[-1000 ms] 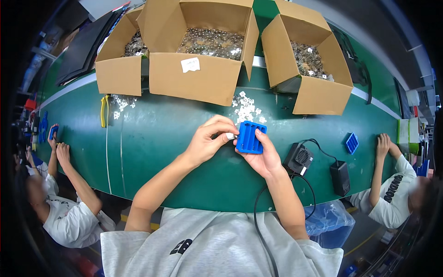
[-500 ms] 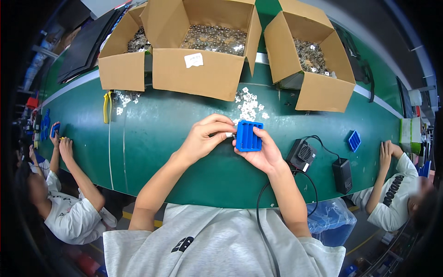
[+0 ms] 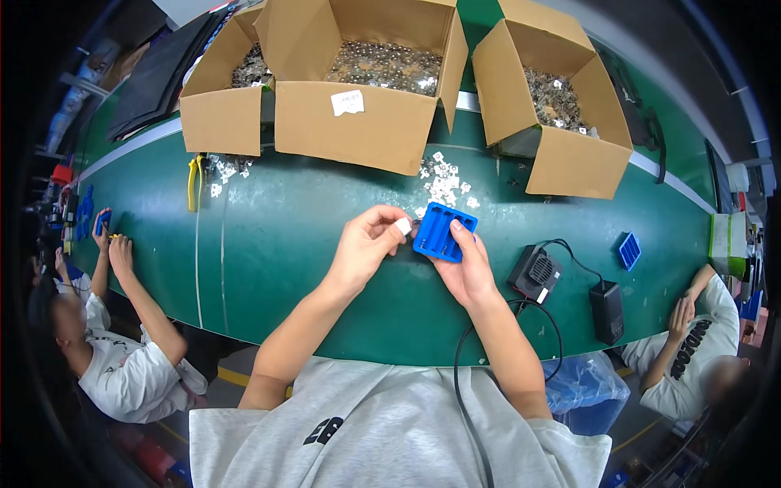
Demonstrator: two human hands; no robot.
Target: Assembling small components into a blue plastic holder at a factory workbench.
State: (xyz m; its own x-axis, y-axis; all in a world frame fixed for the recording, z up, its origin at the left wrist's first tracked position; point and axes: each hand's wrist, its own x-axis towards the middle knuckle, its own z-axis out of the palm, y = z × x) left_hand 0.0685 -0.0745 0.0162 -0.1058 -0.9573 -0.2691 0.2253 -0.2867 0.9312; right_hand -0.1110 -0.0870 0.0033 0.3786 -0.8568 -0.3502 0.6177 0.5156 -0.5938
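Note:
My right hand [image 3: 467, 272] grips a blue slotted plastic case [image 3: 443, 233], thumb on its front face and fingers behind it. Several long parallel compartments show in the case. Just left of it, my left hand [image 3: 364, 248] is closed, thumb and fingertips pressed together near the case's left edge. White material [image 3: 403, 226] covers the tip of the left thumb. Whatever those fingers hold is too small to make out. Beyond the case lies a loose pile of small white and silvery metal pieces [image 3: 443, 182] on the green table [image 3: 285, 268].
Cardboard boxes [image 3: 350, 130] of small metal parts line the far side. Yellow-handled pliers [image 3: 194, 184] lie at left by more pieces. At right are a black fan-like device [image 3: 537, 271], a power adapter [image 3: 606, 311] and another blue case [image 3: 629, 250]. Co-workers sit at both sides.
The blue case has tilted and turned in my right hand, its top edge now slanting down to the right. My left hand has shifted slightly, its thumb turned upward. The right-hand co-worker's hands moved nearer their body.

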